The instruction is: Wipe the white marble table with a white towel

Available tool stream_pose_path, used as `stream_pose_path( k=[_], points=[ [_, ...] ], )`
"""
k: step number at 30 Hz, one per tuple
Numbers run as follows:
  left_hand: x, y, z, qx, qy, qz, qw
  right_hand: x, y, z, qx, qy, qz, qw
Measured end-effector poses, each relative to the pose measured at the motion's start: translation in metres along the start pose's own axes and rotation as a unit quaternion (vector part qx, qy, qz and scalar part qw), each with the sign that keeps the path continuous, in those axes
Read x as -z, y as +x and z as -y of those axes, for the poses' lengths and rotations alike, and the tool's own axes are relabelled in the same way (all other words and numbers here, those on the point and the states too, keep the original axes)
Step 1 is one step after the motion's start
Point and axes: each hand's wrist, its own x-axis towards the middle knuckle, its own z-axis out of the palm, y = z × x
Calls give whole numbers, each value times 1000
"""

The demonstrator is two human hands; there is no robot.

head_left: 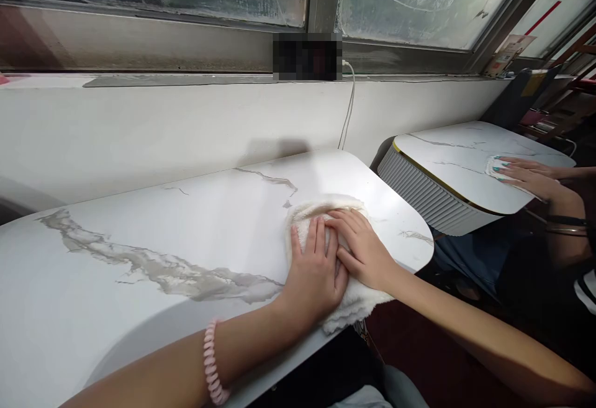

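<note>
A fluffy white cloth (358,305) lies bunched near the right end of a white marble-patterned table (139,222), with its lower edge hanging over the table's front edge. My left hand (314,274) rests flat on it with fingers stretched out. On the wrist below sits a pink coiled band (213,364). My right hand (365,246) also presses on the cloth, fingers extended and lying flat. Its thumb side touches the left hand, and the two partly overlap.
Another marble-patterned table (447,153) with a ribbed side stands to the right. There a co-worker's hands (531,175) lie on a white cloth. Behind runs a white wall (186,128) under windows, with a white cable (349,104) hanging from a blurred dark object on the sill.
</note>
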Motion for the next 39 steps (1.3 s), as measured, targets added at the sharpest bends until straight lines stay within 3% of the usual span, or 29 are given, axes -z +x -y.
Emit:
stream_pose_path(
  k=[8, 16, 22, 28, 33, 39],
  points=[
    [10, -10, 40, 32, -43, 36, 998, -24, 38, 11, 25, 19, -2, 1000],
    [18, 27, 91, 83, -89, 107, 987, -47, 97, -8, 36, 10, -10, 999],
    [17, 56, 140, 119, -103, 101, 982, -66, 154, -17, 1, -10, 3, 1000],
    [13, 74, 179, 145, -104, 80, 981, -79, 202, -24, 7, -27, 27, 999],
    [12, 76, 196, 162, -105, 63, 979, -87, 222, -23, 17, -27, 33, 999],
    [13, 72, 199, 169, -105, 58, 978, -92, 226, -16, 21, -36, 29, 999]
  ],
)
